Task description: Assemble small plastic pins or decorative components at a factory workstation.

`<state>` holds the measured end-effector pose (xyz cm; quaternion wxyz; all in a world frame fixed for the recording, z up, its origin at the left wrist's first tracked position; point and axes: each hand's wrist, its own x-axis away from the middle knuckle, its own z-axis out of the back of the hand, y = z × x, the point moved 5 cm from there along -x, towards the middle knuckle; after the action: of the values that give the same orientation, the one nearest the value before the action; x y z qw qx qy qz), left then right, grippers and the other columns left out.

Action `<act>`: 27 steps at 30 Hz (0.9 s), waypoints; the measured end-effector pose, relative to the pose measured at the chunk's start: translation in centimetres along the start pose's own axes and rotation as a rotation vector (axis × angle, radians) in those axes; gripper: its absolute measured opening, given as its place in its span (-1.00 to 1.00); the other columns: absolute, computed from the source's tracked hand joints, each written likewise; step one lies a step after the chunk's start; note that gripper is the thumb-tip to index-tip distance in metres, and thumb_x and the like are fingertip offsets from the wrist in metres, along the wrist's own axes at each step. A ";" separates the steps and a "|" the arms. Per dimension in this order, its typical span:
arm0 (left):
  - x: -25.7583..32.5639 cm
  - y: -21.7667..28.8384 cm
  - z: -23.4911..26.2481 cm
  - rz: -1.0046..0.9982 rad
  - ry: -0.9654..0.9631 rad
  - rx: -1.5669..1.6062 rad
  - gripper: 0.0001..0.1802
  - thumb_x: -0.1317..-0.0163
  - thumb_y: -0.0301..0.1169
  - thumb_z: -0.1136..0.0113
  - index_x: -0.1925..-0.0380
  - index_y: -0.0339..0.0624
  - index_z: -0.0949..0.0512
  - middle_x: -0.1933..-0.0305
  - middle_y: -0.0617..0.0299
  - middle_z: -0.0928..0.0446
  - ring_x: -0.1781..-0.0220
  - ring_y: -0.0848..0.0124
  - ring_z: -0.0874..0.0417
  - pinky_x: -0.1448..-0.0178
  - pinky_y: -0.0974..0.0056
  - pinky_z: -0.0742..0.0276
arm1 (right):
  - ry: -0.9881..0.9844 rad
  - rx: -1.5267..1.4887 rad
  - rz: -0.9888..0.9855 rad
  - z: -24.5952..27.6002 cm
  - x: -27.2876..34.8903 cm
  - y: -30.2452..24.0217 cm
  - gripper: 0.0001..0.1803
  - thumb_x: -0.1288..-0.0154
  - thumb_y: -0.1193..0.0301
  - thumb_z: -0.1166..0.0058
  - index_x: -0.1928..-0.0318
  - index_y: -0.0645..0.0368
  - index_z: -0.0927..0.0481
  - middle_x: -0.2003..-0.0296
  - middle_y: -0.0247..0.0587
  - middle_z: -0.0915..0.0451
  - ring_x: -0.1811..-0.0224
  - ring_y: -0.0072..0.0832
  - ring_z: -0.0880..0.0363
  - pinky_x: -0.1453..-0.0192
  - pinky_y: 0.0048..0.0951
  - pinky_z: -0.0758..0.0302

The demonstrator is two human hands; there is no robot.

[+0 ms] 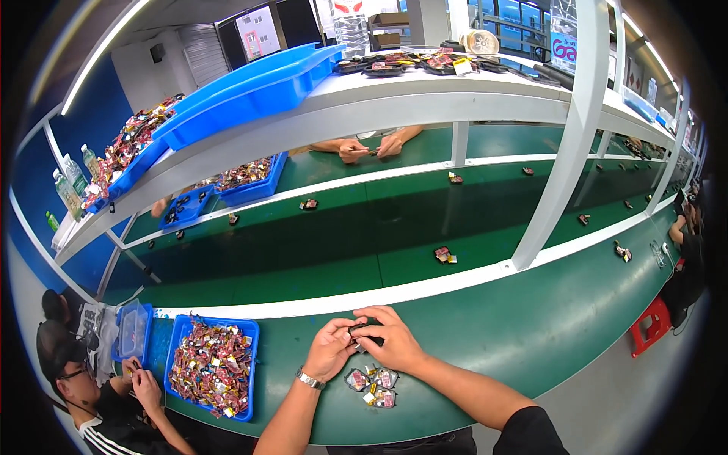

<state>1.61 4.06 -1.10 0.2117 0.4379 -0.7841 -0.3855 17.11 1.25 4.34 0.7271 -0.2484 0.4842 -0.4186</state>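
Both hands meet over the near edge of the green bench. My left hand [327, 353], with a metal watch on its wrist, pinches one side of a small black part [366, 331]. Curled over the same part from the other side is my right hand [394, 347]. Fingers cover most of the part, so its exact kind is hidden. Just below the hands lie several small dark casings [383, 378] with reddish circuit boards and white-and-yellow pieces attached.
Left of my hands stands a blue tray [253, 356] heaped with small circuit boards. A co-worker [76, 379] sits beyond it. A green conveyor belt [341, 250] carries spaced assemblies behind a white rail [303, 307]. A white upright post [565, 152] rises at right.
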 end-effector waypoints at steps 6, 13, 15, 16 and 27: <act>0.0 0.1 0.0 -0.032 0.005 -0.003 -0.76 -0.40 -0.46 -0.11 -0.04 -0.16 -0.42 -0.30 0.01 -0.43 -0.20 0.28 -0.56 -0.27 0.08 -0.52 | 0.009 -0.040 -0.042 -0.5 -0.1 0.1 -0.78 -0.14 0.49 -0.27 0.15 0.05 -0.75 -0.19 -0.24 -0.52 -0.28 -0.19 -0.39 -0.34 -0.21 -0.37; -0.1 0.0 -0.5 -0.040 0.077 -0.005 -0.75 -0.41 -0.48 -0.09 -0.05 -0.20 -0.40 -0.31 0.00 -0.43 -0.19 0.28 -0.56 -0.27 0.07 -0.52 | 0.021 0.037 0.037 -0.2 -0.5 -0.2 -0.77 -0.14 0.50 -0.25 0.14 0.10 -0.71 -0.19 -0.15 -0.50 -0.28 -0.13 -0.39 -0.29 -0.20 -0.41; 0.0 0.1 -0.5 -0.033 0.103 0.005 -0.73 -0.41 -0.47 -0.09 -0.07 -0.21 -0.39 -0.23 0.04 -0.49 -0.16 0.30 -0.57 -0.26 0.07 -0.52 | 0.073 0.110 0.080 0.1 -0.6 -0.6 -0.77 -0.12 0.51 -0.28 0.16 0.09 -0.71 -0.14 -0.16 -0.53 -0.23 -0.18 -0.44 -0.22 -0.23 -0.48; 0.0 0.0 -0.3 -0.038 0.102 0.007 -0.73 -0.41 -0.47 -0.09 -0.07 -0.21 -0.39 -0.23 0.04 -0.49 -0.16 0.30 -0.57 -0.26 0.07 -0.52 | 0.090 0.121 0.123 0.2 -0.7 -1.1 -0.77 -0.11 0.53 -0.27 0.17 0.13 -0.69 -0.06 -0.17 -0.55 -0.13 -0.19 -0.49 -0.13 -0.26 -0.53; 0.1 0.2 -0.6 -0.013 0.090 -0.002 -0.67 -0.40 -0.45 -0.11 -0.11 -0.23 -0.36 -0.03 0.15 -0.56 -0.10 0.35 -0.59 -0.27 0.07 -0.51 | 0.112 0.300 0.300 0.1 -0.7 -2.8 -0.77 -0.01 0.57 -0.26 0.24 0.18 -0.65 0.20 -0.25 -0.59 0.14 -0.28 -0.58 0.12 -0.34 -0.60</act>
<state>1.81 3.79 -0.55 0.2450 0.4596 -0.7705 -0.3676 16.00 0.37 6.85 0.7820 -0.0391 0.4877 -0.3861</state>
